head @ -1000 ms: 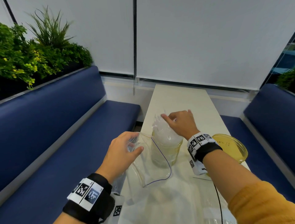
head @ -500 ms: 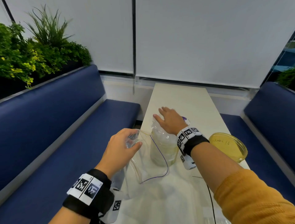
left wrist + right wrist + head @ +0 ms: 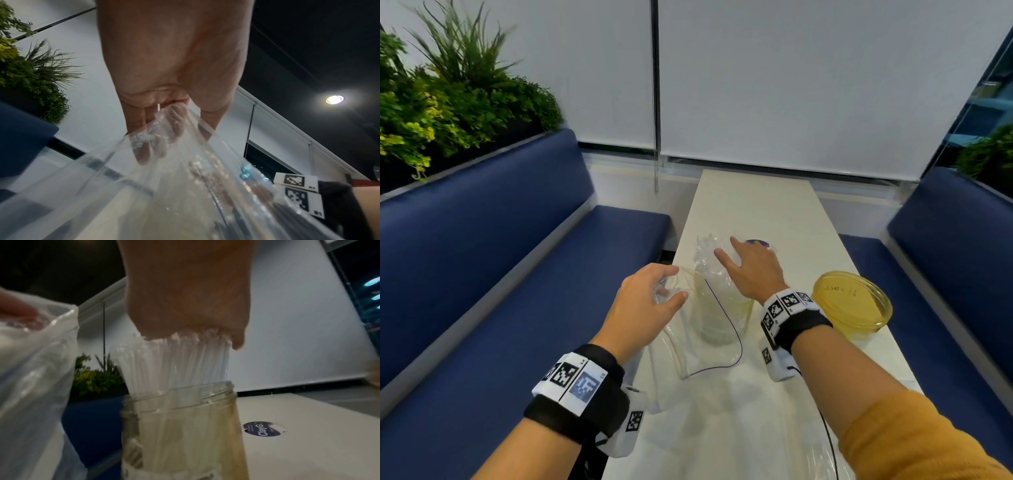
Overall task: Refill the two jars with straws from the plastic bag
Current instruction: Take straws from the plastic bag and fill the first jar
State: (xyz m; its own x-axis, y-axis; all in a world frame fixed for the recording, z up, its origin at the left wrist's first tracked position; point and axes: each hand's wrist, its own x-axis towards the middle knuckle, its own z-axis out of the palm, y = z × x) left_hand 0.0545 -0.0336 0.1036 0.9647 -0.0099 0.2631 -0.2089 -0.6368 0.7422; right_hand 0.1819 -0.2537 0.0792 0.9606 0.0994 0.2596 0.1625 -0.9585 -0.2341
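A clear, yellow-tinted jar [image 3: 722, 308] stands upright on the white table [image 3: 756, 205], packed with clear straws [image 3: 705, 251] that stick out above its rim. My right hand [image 3: 743, 263] lies flat on the straw tops with fingers straight; in the right wrist view the palm [image 3: 185, 296] presses on the straws [image 3: 174, 360] in the jar [image 3: 180, 426]. My left hand [image 3: 671, 284] pinches the rim of the clear zip plastic bag [image 3: 698, 353] just left of the jar; the left wrist view shows the fingers [image 3: 144, 146] behind the bag film [image 3: 164, 186].
A yellowish round lid [image 3: 852, 301] lies on the table right of my right wrist. A dark round sticker [image 3: 262, 430] sits on the table behind the jar. Blue benches [image 3: 517, 274] flank the narrow table; plants [image 3: 448, 102] stand at far left.
My right hand went from curled fingers at the straw tops to a flat palm spread over them. My left hand keeps its hold on the bag.
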